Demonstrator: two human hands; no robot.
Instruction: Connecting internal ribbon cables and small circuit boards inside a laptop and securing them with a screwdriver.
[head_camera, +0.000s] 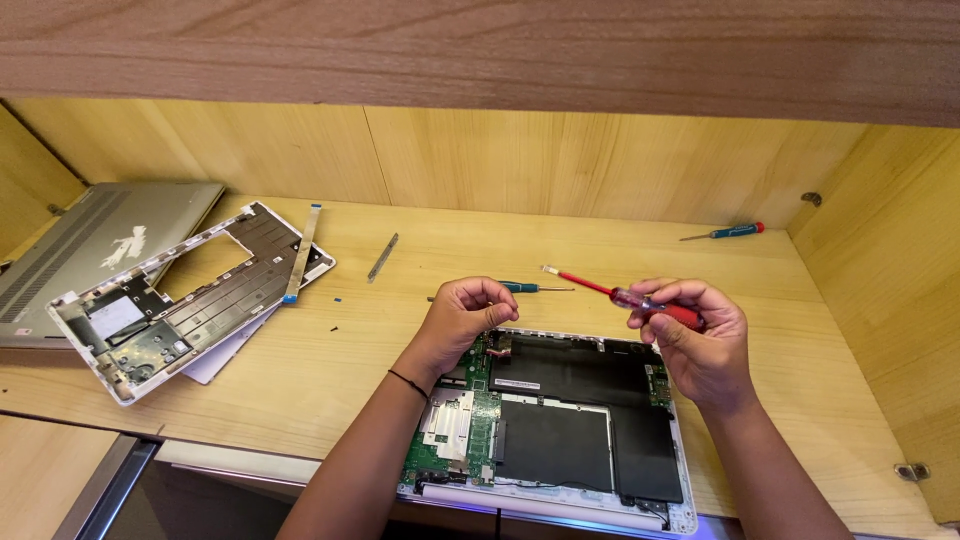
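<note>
An opened laptop base (560, 430) lies in front of me, showing a black battery and a green circuit board (450, 440). My right hand (700, 340) grips a red-handled screwdriver (620, 294), its tip pointing up-left above the laptop's far edge. My left hand (465, 315) hovers over the laptop's upper-left corner with fingers pinched together; whether something small is between them is too small to tell. A blue-handled screwdriver (525, 288) lies on the desk just behind my left hand.
A removed laptop frame panel (175, 310) rests at the left, partly over a grey closed laptop (100, 245). A flat ribbon strip (303, 250) and a thin metal bar (382, 257) lie nearby. Another blue-and-red screwdriver (728, 232) sits far right. Wooden walls enclose the desk.
</note>
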